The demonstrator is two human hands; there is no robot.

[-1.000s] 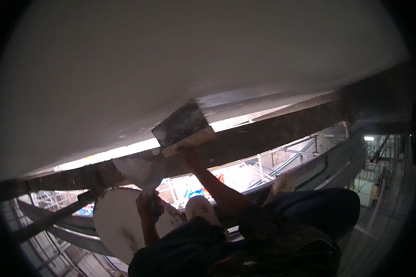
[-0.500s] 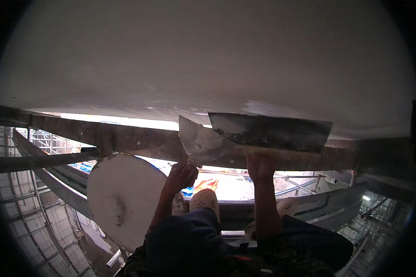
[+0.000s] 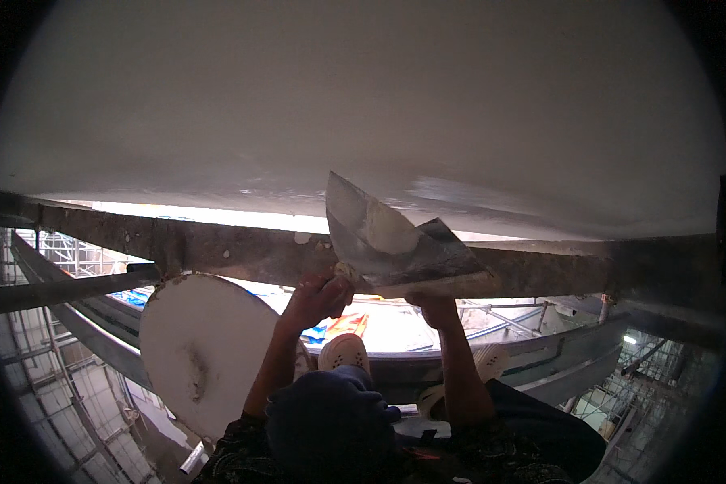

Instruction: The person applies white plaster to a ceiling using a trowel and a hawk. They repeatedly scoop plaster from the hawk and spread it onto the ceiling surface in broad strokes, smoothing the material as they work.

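Observation:
My left hand [image 3: 319, 300] is closed round the handle of a putty knife [image 3: 345, 211]. Its flared blade carries a lump of pale putty [image 3: 391, 229]. In my right hand [image 3: 436, 311] is a wide-bladed filling knife [image 3: 448, 256], gripped by its long back edge. The two blades meet and overlap in front of me, with the wide one tilted against the putty knife. Just beyond them spreads a smooth pale grey surface [image 3: 363, 97], bearing a shiny, lighter patch [image 3: 452, 191].
A dark beam [image 3: 557, 276] crosses behind the tools, and a metal pipe [image 3: 81, 286] meets it at left. A round white disc [image 3: 210, 355] stands beside my left arm. My feet in pale clogs [image 3: 345, 352] rest near a curved plank [image 3: 565, 348]; scaffolding [image 3: 484, 323] shows below.
The wide filling knife has moved left and turned, coming against the putty knife's blade. My right hand shifted left with it; the putty knife has tilted and moved slightly right.

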